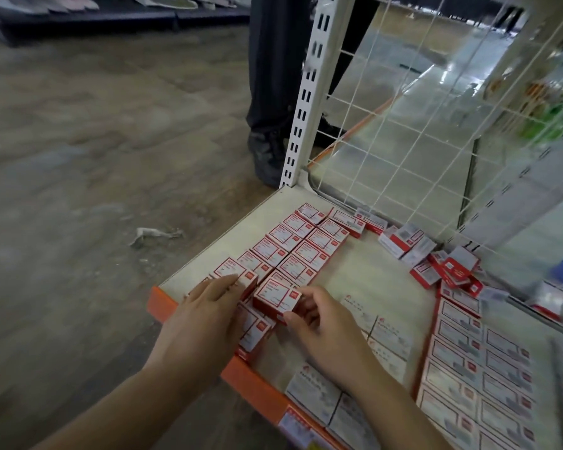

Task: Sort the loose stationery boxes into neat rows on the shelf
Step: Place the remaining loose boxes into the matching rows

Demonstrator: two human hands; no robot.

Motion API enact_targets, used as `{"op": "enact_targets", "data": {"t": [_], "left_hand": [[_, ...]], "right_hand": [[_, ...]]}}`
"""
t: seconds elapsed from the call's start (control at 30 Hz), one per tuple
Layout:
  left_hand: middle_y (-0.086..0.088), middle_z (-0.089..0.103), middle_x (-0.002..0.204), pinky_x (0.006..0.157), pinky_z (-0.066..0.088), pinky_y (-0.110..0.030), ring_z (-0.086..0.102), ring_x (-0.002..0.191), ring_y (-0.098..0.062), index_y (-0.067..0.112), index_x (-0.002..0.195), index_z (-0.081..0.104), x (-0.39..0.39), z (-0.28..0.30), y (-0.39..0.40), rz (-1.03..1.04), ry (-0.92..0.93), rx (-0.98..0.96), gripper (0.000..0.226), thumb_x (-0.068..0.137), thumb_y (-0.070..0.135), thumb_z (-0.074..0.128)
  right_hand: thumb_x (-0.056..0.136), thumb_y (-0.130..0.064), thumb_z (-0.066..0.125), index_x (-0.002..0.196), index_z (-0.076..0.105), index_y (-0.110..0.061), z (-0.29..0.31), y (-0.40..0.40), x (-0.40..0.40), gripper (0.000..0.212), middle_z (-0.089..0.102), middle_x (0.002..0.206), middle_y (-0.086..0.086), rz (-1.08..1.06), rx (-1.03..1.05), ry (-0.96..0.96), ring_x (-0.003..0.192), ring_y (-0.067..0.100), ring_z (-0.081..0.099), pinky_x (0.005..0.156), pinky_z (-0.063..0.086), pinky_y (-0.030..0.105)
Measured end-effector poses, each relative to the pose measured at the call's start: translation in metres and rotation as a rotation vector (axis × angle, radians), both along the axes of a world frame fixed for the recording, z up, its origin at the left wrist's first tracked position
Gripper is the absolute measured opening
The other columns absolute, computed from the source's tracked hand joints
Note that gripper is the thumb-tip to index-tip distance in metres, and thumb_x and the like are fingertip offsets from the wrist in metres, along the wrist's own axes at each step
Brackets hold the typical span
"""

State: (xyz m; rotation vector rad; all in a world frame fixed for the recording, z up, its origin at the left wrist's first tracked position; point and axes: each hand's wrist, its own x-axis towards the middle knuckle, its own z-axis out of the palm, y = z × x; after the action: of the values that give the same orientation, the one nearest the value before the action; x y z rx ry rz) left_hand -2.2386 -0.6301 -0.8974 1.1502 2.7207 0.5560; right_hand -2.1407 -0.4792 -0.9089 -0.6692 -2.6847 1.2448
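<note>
Both bare forearms reaching forward over the shelf [355, 271], left hand [208, 306] flat with straight fingers pressing a box [233, 271], right hand [319, 319] pinching a raised box [275, 298]

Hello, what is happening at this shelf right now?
A person is arranging small red-and-white boxes on a shelf. The right hand pinches one box at the front end of two neat rows. The left hand rests flat on boxes beside it. A loose pile waits near the wire back.
</note>
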Motion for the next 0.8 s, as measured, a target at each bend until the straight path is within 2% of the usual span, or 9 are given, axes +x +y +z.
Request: {"op": "enact_targets", "data": {"t": [0.1, 0.2, 0.37, 0.53, 0.67, 0.8], "left_hand": [[0.018, 0.018, 0.151, 0.108, 0.023, -0.018, 0.017, 0.138, -0.004, 0.032, 0.145, 0.023, 0.000, 0.000, -0.001, -0.002, 0.001, 0.003, 0.050, 0.097, 0.040, 0.032], [0.019, 0.019, 0.151, 0.107, 0.026, -0.018, 0.016, 0.137, -0.003, 0.033, 0.145, 0.024, -0.001, 0.000, -0.001, 0.001, -0.011, 0.003, 0.049, 0.097, 0.039, 0.033], [0.020, 0.019, 0.150, 0.105, 0.028, -0.020, 0.015, 0.138, -0.004, 0.033, 0.144, 0.025, 0.000, 0.002, -0.001, 0.008, -0.021, -0.012, 0.049, 0.097, 0.040, 0.034], [0.021, 0.017, 0.150, 0.105, 0.029, -0.021, 0.014, 0.138, -0.004, 0.035, 0.145, 0.022, 0.001, 0.003, 0.000, 0.012, 0.002, -0.043, 0.049, 0.098, 0.041, 0.031], [0.022, 0.016, 0.150, 0.104, 0.031, -0.020, 0.015, 0.137, -0.003, 0.035, 0.145, 0.022, 0.000, 0.003, -0.001, 0.014, -0.004, -0.044, 0.049, 0.097, 0.042, 0.032], [0.024, 0.018, 0.149, 0.101, 0.034, -0.020, 0.016, 0.137, -0.002, 0.037, 0.144, 0.023, 0.000, 0.003, -0.001, 0.014, -0.004, -0.037, 0.049, 0.097, 0.043, 0.033]], "right_hand": [[0.091, -0.034, 0.056, 0.105, 0.037, -0.043, 0.002, -0.001, -0.002, 0.025, 0.046, 0.087, -0.034, 0.000, -0.027, -0.009, 0.080, -0.018, 0.047, 0.067, 0.040, 0.002], [0.091, -0.035, 0.055, 0.108, 0.040, -0.042, 0.003, -0.001, -0.003, 0.024, 0.051, 0.087, -0.027, -0.005, -0.042, -0.022, 0.079, -0.017, 0.049, 0.066, 0.041, 0.002], [0.090, -0.033, 0.055, 0.116, 0.054, -0.030, -0.006, 0.002, -0.007, 0.026, 0.050, 0.100, -0.017, -0.085, 0.075, 0.056, 0.088, -0.008, 0.050, 0.072, 0.041, 0.002], [0.090, -0.029, 0.058, 0.117, 0.060, -0.025, -0.008, 0.003, -0.016, 0.028, 0.054, 0.108, -0.015, -0.082, 0.053, 0.063, 0.099, -0.004, 0.051, 0.086, 0.043, 0.009], [0.090, -0.029, 0.057, 0.120, 0.059, -0.027, -0.008, -0.002, -0.018, 0.030, 0.052, 0.110, -0.018, -0.069, 0.054, 0.068, 0.100, -0.007, 0.048, 0.076, 0.036, 0.000], [0.090, -0.028, 0.057, 0.123, 0.057, -0.027, -0.008, -0.004, -0.018, 0.033, 0.054, 0.119, -0.014, -0.054, 0.029, 0.058, 0.106, -0.002, 0.049, 0.083, 0.037, 0.005]]}}
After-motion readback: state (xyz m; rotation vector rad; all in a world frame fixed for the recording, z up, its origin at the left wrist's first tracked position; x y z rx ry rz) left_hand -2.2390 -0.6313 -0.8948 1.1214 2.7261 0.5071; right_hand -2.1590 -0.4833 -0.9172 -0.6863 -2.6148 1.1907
